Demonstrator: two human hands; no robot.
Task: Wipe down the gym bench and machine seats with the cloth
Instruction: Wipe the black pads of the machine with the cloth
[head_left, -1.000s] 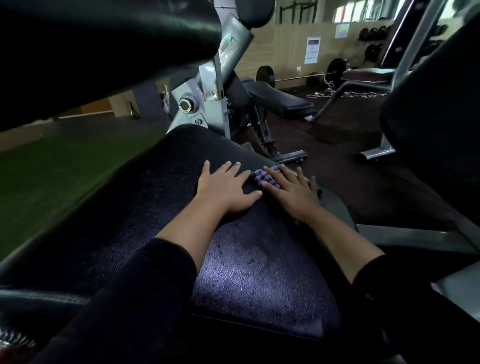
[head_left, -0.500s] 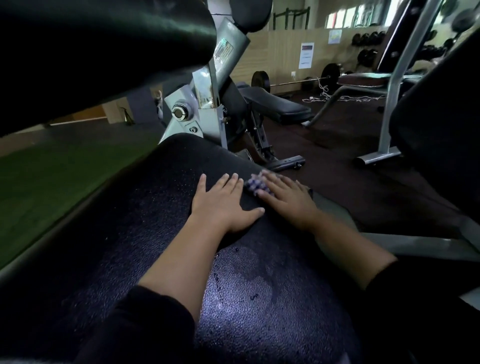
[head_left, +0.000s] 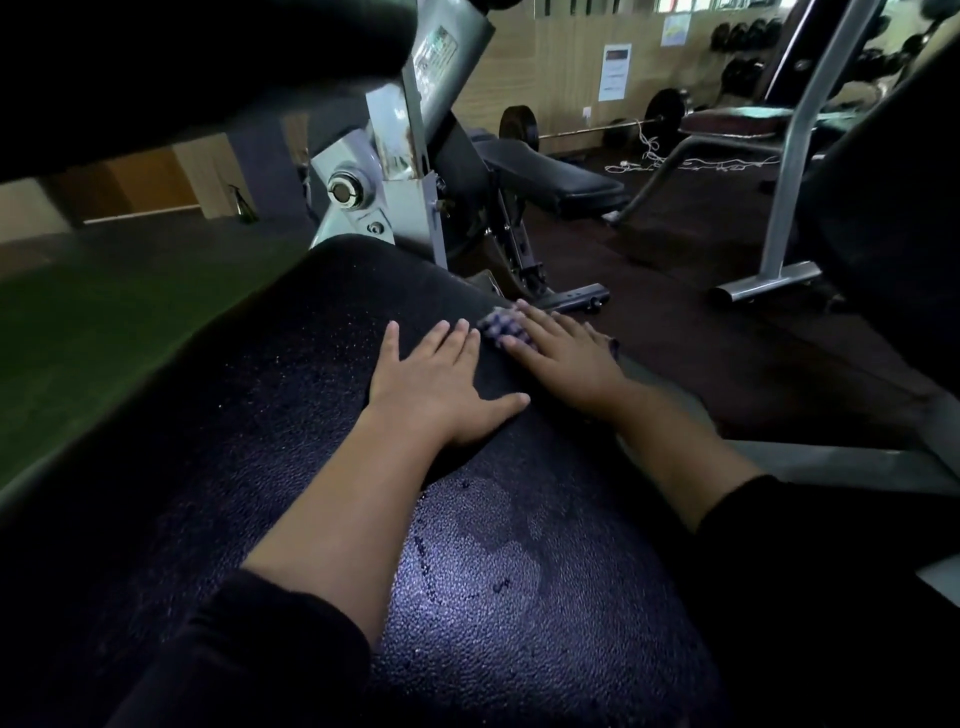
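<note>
Seat pad: a wide black textured machine seat (head_left: 322, 415) fills the lower middle of the view, sloping up and away from the person; a paler damp-looking patch shines on it near the bottom centre.
Left hand: the left hand (head_left: 441, 384) lies flat on the seat pad, palm down, fingers straight and slightly spread, thumb stretched out to the right; it holds nothing.
Right hand: the right hand (head_left: 563, 358) lies palm down at the pad's right edge, fingers straight and close together, pressing on the cloth rather than curling round it.
Cloth: a small checked purple and white cloth (head_left: 500, 326) sits under the right hand's fingers at the far right edge of the seat pad; a bit shows past the fingertips and another corner shows beside the little-finger side.
Hands apart: the 2 hands lie just beside each other without touching; the left thumb tip points toward the right wrist.
Sleeves: both forearms are bare, with dark sleeves pushed up near the elbows.
Overhead: a dark padded part (head_left: 197, 67) of the machine hangs across the top left.
Frame: a grey metal frame (head_left: 400, 171) with a pivot bolt stands just behind the seat pad.
Beyond: a black bench (head_left: 550, 179) stands on the dark floor, with a barbell (head_left: 592, 127) near the wooden wall.
</note>
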